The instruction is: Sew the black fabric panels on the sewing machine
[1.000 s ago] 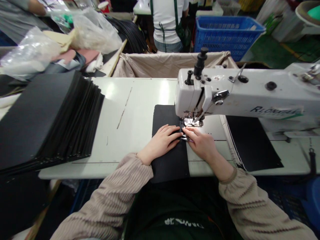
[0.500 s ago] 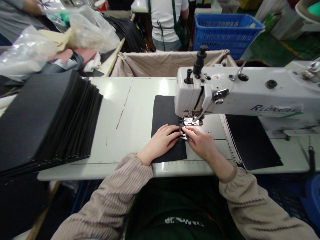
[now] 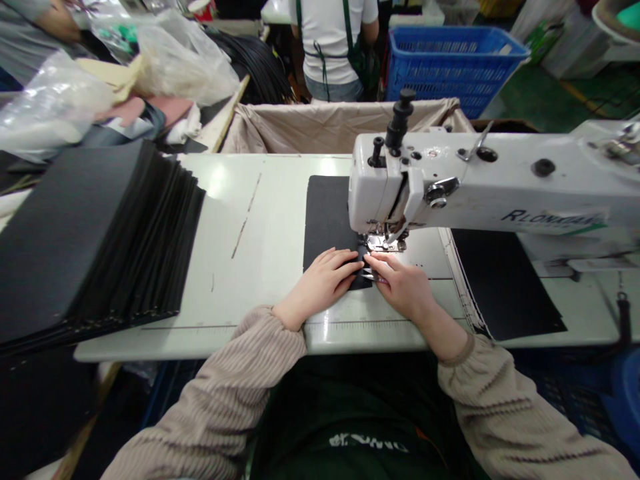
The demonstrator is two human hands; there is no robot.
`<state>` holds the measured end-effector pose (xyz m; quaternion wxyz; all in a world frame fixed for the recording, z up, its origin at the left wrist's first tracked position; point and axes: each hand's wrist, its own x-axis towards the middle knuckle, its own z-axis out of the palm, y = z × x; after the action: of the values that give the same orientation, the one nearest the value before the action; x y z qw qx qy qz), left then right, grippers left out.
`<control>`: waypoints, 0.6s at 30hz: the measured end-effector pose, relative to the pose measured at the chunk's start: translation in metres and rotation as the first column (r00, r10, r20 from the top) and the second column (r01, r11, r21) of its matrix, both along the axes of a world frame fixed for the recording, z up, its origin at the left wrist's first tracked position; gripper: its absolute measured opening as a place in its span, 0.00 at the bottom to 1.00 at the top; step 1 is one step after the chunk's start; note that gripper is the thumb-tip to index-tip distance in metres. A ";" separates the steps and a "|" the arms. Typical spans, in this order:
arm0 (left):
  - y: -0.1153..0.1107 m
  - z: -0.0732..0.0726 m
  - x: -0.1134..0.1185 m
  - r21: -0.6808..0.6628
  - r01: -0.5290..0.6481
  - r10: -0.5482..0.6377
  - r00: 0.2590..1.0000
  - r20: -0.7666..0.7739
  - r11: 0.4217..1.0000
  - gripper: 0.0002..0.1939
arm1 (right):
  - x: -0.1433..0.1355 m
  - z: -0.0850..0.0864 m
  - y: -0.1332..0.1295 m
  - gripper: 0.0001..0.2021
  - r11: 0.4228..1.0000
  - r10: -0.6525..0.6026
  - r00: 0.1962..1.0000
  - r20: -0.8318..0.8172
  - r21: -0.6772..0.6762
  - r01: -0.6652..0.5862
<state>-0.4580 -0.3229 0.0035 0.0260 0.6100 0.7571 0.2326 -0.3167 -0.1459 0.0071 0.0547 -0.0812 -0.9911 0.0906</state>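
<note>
A black sheet (image 3: 327, 212) of leather-like material lies under the presser foot (image 3: 384, 243) of a white sewing machine (image 3: 480, 177). My left hand (image 3: 330, 277) rests flat on the sheet with its fingers stretched toward the foot. Close in front of the foot, my right hand (image 3: 403, 283) has its fingertips at the sheet's right edge. Small metal thread snips (image 3: 369, 274) are tucked in this hand, their pointed blades facing left; the palm hides most of the handle.
A tall stack of black sheets (image 3: 65, 220) stands at the left of the pale table (image 3: 240, 280). More black sheets (image 3: 505, 287) lie right of the needle area. Behind are a cloth-lined bin (image 3: 300, 127), a blue crate (image 3: 450, 67) and a person in a white shirt (image 3: 333, 40).
The black sheet has slid away from me under the foot, so its near edge is now close to my hands. Both hands stay in nearly the same place.
</note>
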 end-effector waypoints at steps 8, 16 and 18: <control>0.001 0.002 0.000 0.000 -0.020 0.020 1.000 0.000 1.000 0.17 | 0.000 0.001 0.000 0.24 1.000 0.001 1.000 0.018 0.008 -0.001; 0.003 0.000 0.001 -0.011 -0.116 0.116 0.993 0.011 0.993 0.19 | 0.000 -0.002 0.001 0.24 1.000 0.012 1.000 -0.015 0.002 -0.012; 0.004 0.000 0.000 -0.024 -0.127 0.127 0.992 0.003 0.992 0.20 | 0.000 -0.003 0.001 0.23 1.000 0.017 1.000 -0.023 -0.003 -0.017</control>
<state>-0.4576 -0.3186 0.0035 0.0200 0.5595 0.7971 0.2262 -0.3162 -0.1445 0.0045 0.0649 -0.0719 -0.9909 0.0937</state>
